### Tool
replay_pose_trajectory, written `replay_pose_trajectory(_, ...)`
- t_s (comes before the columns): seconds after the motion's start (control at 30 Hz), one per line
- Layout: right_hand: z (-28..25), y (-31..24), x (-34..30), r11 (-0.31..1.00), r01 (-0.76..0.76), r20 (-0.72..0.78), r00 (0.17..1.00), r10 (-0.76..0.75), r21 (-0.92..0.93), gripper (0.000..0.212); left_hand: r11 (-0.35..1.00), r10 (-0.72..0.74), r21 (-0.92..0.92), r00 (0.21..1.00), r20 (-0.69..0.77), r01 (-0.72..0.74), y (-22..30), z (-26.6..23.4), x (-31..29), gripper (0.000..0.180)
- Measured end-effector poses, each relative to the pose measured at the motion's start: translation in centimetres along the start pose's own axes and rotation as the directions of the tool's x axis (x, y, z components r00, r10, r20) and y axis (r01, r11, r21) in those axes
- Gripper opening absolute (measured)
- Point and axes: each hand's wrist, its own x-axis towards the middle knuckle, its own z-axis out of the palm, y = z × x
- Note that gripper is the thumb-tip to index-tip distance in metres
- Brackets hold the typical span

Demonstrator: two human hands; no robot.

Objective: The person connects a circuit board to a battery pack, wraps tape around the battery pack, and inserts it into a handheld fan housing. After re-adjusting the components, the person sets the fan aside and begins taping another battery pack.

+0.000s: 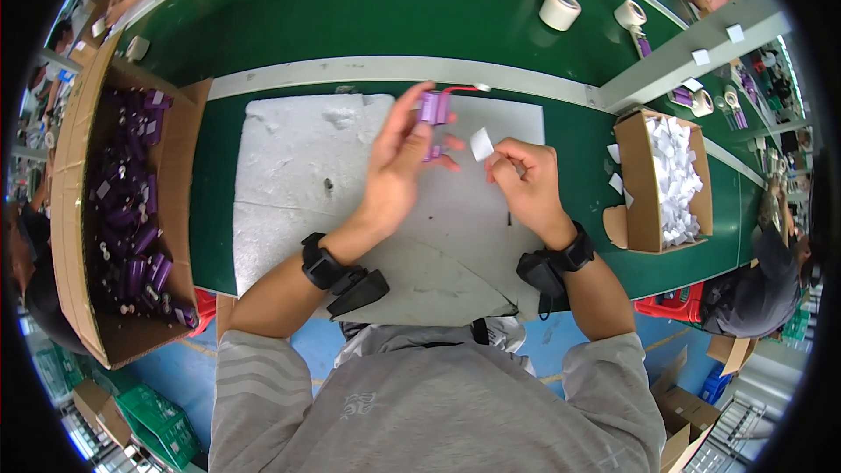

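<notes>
My left hand (399, 162) is closed around a purple battery pack (434, 108), held upright over the foam board. A red wire with a small white connector (483, 88) runs from the pack's top to the right. Just right of it, my right hand (527, 177) pinches a small white paper piece (481, 144) by its lower edge between thumb and forefinger. The paper is apart from the pack. Under both hands lies a white foam board (298, 166), worn and marked, on the green table.
At the left stands a cardboard box (77, 236) with many purple battery packs. A smaller carton (638, 188) of white paper pieces stands at the right. White tape rolls (559, 11) lie beyond the pale rail (350, 68). A slanted post (692, 48) rises at the right. Other people work nearby.
</notes>
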Motion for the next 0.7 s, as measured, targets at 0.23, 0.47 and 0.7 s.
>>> replay_pose_trajectory(0.23, -5.0, 1.9, 2.6, 0.896, 0.305, -0.763, 0.644, 0.057, 0.324, 0.022, 0.981, -0.187, -0.079, 0.966, -0.178, 0.176, 0.6, -0.3, 0.1, 0.040)
replay_pose_trajectory(0.47, -7.9, 3.7, 3.5, 0.792, 0.368, -0.830, 0.476, 0.289, 0.487, 0.023, 0.983, -0.182, -0.063, 0.967, -0.179, 0.174, 0.7, -0.4, -0.1, 0.039)
replay_pose_trajectory(0.7, -2.5, 2.9, 2.5, 0.939, 0.040, -0.364, 0.927, 0.093, 0.341, 0.015, 0.980, -0.192, -0.075, 0.966, -0.171, 0.182, 0.8, -0.5, 0.0, 0.041)
